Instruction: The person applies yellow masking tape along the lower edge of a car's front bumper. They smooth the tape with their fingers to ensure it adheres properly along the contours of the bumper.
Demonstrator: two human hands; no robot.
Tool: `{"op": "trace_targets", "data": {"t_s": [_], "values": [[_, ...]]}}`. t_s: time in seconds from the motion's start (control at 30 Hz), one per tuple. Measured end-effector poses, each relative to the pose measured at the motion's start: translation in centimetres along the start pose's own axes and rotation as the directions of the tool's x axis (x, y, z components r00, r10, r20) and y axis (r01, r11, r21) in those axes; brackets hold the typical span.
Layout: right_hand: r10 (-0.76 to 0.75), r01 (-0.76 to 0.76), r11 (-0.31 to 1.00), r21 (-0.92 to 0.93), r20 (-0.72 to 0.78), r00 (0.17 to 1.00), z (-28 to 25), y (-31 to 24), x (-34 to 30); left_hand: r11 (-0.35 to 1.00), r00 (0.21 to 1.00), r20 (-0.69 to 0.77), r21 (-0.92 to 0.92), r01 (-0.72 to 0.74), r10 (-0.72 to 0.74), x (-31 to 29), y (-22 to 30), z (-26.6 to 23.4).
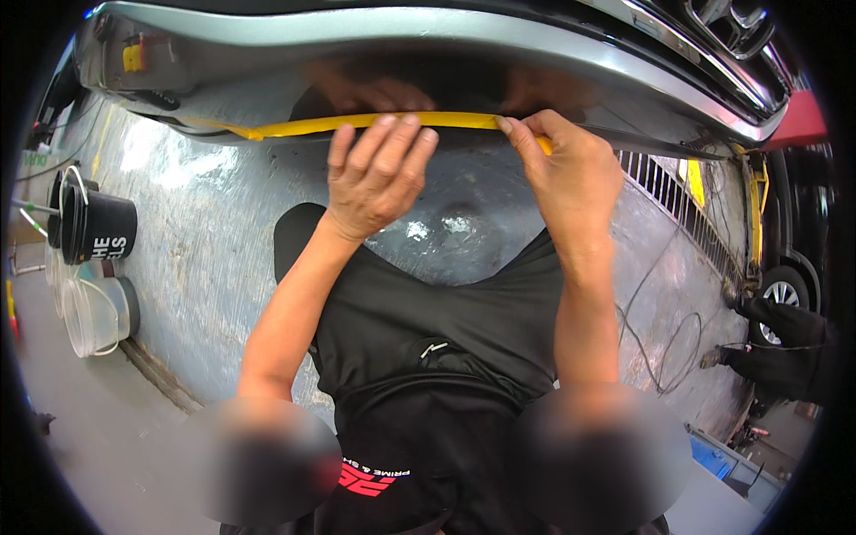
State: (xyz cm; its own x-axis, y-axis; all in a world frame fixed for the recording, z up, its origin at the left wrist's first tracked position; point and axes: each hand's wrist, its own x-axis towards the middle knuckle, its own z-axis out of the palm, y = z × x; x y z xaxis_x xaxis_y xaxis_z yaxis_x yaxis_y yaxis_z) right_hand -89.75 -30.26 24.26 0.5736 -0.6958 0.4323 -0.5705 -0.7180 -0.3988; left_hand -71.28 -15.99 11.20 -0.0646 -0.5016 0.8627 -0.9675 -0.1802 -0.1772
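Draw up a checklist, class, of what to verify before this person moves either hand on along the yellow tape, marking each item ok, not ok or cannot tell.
1. Left hand rests with fingers flat on the yellow masking tape: ok.
2. Right hand has its fingertips pressing the tape's end at the edge: ok.
3. Tape follows the lower edge of the silver car bumper with no visible sag between the hands: ok.
4. Tape fully stuck down left of the left hand: cannot tell.
5. Floor hazards: loose cable lies on the wet floor to the person's right: not ok.
6. Buckets stand apart at the left: ok.
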Motion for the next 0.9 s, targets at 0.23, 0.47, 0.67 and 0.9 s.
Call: {"op": "trace_targets", "data": {"t_s": [0.23,0.47,0.67,0.9], "values": [[-0.156,0.145,0.984,-0.102,-0.109,0.982,0.3,0.1,0.4,0.988,0.987,0.049,-0.023,-0.151,0.152,0.3,0.6,2.4],[0.017,-0.015,0.984,-0.18,0.01,1.0,-0.6,-1.0,0.2,0.981,0.975,0.106,-0.046,-0.191,0.195,-0.2,0.8,2.7],[0.208,-0.16,0.96,-0.231,0.2,0.957,-2.5,-1.8,1.0,0.968,0.963,0.092,-0.017,-0.252,0.252,-0.4,0.0,3.0],[0.154,-0.136,0.95,-0.282,0.044,0.987,-1.0,-1.6,0.4,0.974,0.972,0.094,-0.092,-0.209,0.218,0.1,0.1,2.6]]}}
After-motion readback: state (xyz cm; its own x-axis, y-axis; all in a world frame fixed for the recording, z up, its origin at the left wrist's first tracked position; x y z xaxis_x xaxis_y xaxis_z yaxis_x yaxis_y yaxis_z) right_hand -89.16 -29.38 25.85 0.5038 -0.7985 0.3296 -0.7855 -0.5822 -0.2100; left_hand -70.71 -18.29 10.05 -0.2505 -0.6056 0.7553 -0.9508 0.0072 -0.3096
